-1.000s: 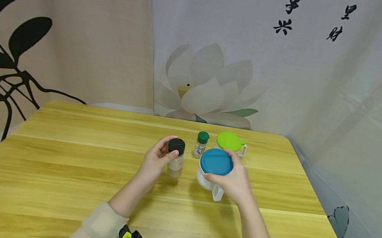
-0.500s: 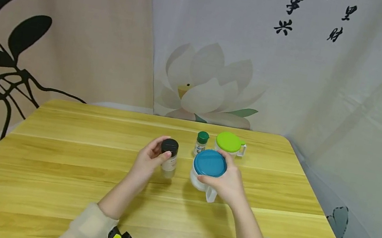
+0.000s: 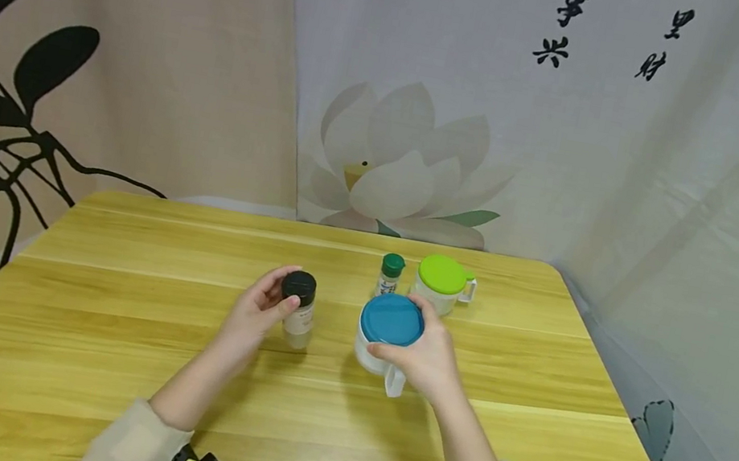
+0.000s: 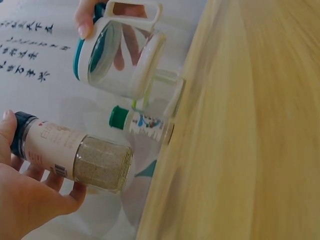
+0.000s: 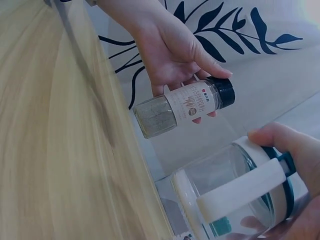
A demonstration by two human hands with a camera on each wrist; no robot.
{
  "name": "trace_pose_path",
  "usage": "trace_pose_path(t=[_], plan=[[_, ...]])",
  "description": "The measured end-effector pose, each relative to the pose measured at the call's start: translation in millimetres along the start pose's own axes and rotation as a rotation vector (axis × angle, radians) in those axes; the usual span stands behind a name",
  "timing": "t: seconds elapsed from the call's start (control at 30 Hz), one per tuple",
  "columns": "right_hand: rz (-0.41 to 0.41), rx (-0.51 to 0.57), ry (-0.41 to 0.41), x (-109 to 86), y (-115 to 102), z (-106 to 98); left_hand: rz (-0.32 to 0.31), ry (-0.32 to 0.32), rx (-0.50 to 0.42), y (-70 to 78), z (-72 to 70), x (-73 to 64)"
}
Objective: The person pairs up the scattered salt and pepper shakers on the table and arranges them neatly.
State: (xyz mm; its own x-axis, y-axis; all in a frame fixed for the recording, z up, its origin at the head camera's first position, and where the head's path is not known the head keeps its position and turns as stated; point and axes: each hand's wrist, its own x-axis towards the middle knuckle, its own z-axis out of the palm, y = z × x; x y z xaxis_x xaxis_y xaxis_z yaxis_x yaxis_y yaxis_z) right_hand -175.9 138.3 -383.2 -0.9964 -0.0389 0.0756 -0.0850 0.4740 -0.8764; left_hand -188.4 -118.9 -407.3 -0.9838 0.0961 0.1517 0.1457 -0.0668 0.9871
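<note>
My left hand (image 3: 253, 319) grips a spice bottle (image 3: 299, 322) with a black cap, fingers and thumb around its upper part. The left wrist view shows the bottle's paper label and the powder (image 4: 100, 165) in its clear lower end. To the right, my right hand (image 3: 430, 361) holds a clear seasoning jar (image 3: 391, 321) by its rim, just under the blue lid. Its white handle (image 5: 240, 192) points back toward me. Both containers are upright and held above the wooden table, a hand's width apart.
Behind the blue-lidded jar stands a small shaker (image 3: 391, 273) with a green cap. Beside it is a handled jar (image 3: 443, 280) with a lime-green lid. The wooden table (image 3: 100, 349) ends at a printed curtain (image 3: 419, 108) at the back.
Both hands have moved left and slightly toward me with their containers. The left one has travelled farther, widening the gap between bottle and jar. The green-capped shaker and lime-lidded jar have stayed put.
</note>
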Motion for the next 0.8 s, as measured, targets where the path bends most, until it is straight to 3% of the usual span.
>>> trace_pose_path(t=[0.8], plan=[[-0.019, 0.022, -0.023, -3.6, -14.4, 37.2, 0.051, -0.022, 0.059, -1.6, -51.1, -22.4]])
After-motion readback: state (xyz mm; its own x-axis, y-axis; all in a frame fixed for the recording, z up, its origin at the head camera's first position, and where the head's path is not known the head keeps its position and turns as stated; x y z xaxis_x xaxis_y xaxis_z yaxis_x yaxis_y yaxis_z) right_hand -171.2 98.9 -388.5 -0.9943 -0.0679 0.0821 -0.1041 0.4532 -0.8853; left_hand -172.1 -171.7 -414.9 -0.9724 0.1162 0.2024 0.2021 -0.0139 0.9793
